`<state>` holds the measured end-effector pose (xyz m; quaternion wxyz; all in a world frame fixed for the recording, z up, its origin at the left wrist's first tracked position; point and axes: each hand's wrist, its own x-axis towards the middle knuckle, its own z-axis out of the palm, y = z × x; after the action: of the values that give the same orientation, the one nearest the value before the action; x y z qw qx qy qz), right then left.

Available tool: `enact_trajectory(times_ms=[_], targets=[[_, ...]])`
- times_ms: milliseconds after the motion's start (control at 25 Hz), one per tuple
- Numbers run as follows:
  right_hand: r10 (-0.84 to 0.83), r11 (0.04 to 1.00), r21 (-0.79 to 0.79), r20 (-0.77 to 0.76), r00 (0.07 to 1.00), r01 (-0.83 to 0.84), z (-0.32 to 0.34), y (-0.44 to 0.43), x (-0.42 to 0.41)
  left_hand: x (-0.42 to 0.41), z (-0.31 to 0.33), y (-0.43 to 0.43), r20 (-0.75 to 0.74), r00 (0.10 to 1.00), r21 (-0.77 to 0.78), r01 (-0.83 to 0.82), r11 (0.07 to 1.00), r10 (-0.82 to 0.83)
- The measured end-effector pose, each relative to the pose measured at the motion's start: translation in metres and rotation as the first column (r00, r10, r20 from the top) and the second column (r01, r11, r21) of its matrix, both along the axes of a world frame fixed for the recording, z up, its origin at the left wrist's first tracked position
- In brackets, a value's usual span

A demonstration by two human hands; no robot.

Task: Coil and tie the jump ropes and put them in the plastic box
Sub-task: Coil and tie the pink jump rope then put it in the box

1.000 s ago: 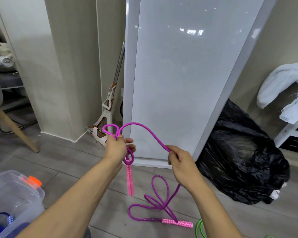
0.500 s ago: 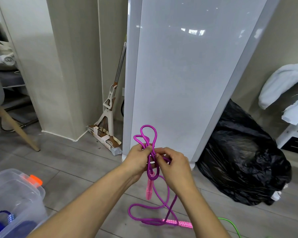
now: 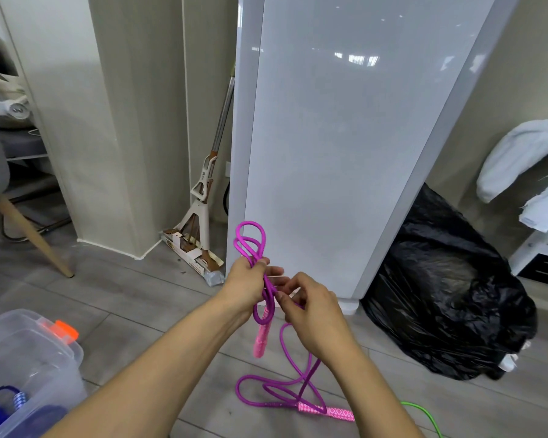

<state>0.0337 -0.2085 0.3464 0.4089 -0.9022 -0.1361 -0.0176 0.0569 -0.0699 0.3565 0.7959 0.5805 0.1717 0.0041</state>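
Head view: the left hand (image 3: pixel 246 284) grips bunched loops of the purple cord jump rope (image 3: pixel 250 238). The right hand (image 3: pixel 314 314) pinches the cord just beside it. The rope's tail lies on the grey plank floor (image 3: pixel 124 305), before a glossy white cabinet (image 3: pixel 345 137) and a black plastic bag (image 3: pixel 450 295). The clear plastic box (image 3: pixel 29 349) sits lower left.

Both bare forearms reach forward. The left grip (image 3: pixel 246 286) clutches the purple jump rope (image 3: pixel 251 239); the right grip (image 3: pixel 314 311) pinches it just beside.
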Motion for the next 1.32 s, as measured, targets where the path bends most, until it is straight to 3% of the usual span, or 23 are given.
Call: enact_trajectory(times_ms=[80, 160, 240, 320, 400, 440, 520, 560, 720, 880, 1000, 1160, 1240, 1320], targets=[[0.119, 0.991, -0.046, -0.113, 0.986, -0.125, 0.003, -0.004, 0.002, 0.008, 0.001, 0.010, 0.000, 0.992, -0.137, -0.121, 0.983, 0.123], [0.256, 0.955, -0.074, -0.283, 0.924, -0.287, 0.004, -0.015, 0.004, 0.016, -0.004, 0.020, -0.014, 0.971, -0.162, -0.237, 0.958, 0.238], [0.326, 0.919, -0.051, -0.459, 0.826, -0.391, 0.004, -0.030, 0.006, 0.022, -0.011, 0.027, -0.001, 0.952, -0.046, -0.307, 0.951, 0.307], [0.277, 0.920, -0.084, -0.549, 0.789, -0.382, 0.004, -0.045, 0.009, 0.024, -0.012, 0.033, 0.041, 0.942, 0.166, -0.335, 0.927, 0.333], [0.092, 0.951, -0.221, -0.465, 0.880, -0.216, 0.006, -0.060, 0.016, 0.021, -0.011, 0.038, 0.083, 0.953, 0.391, -0.300, 0.870, 0.292], [-0.044, 0.948, -0.309, -0.349, 0.936, -0.071, 0.009, -0.067, 0.020, 0.020, -0.011, 0.038, 0.091, 0.963, 0.469, -0.267, 0.842, 0.254], [-0.257, 0.905, -0.365, -0.060, 0.965, 0.218, 0.014, -0.074, 0.023, 0.019, -0.013, 0.035, 0.087, 0.982, 0.505, -0.189, 0.842, 0.168], [-0.294, 0.906, -0.310, 0.030, 0.955, 0.288, 0.014, -0.072, 0.022, 0.018, -0.015, 0.032, 0.081, 0.991, 0.492, -0.130, 0.861, 0.104], [-0.141, 0.989, 0.029, -0.007, 0.990, 0.142, 0.015, -0.045, 0.021, 0.005, -0.014, 0.014, 0.055, 0.974, 0.493, 0.167, 0.854, -0.221], [-0.062, 0.994, 0.088, -0.001, 0.998, 0.062, 0.011, -0.032, 0.018, -0.010, -0.004, -0.004, 0.054, 0.930, 0.579, 0.267, 0.770, -0.363], [-0.075, 0.979, 0.189, -0.013, 0.997, 0.076, 0.012, -0.030, 0.017, -0.014, -0.004, -0.010, 0.082, 0.896, 0.604, 0.304, 0.737, -0.437], [-0.138, 0.969, 0.206, -0.003, 0.990, 0.135, 0.013, -0.032, 0.016, -0.013, -0.009, -0.009, 0.047, 0.863, 0.657, 0.354, 0.666, -0.504], [-0.169, 0.965, 0.203, -0.002, 0.986, 0.166, 0.013, -0.033, 0.016, -0.013, -0.012, -0.008, 0.050, 0.865, 0.622, 0.363, 0.694, -0.498], [-0.193, 0.964, 0.190, 0.010, 0.981, 0.188, 0.011, -0.032, 0.017, -0.013, -0.012, -0.011, 0.080, 0.860, 0.483, 0.410, 0.774, -0.505]])
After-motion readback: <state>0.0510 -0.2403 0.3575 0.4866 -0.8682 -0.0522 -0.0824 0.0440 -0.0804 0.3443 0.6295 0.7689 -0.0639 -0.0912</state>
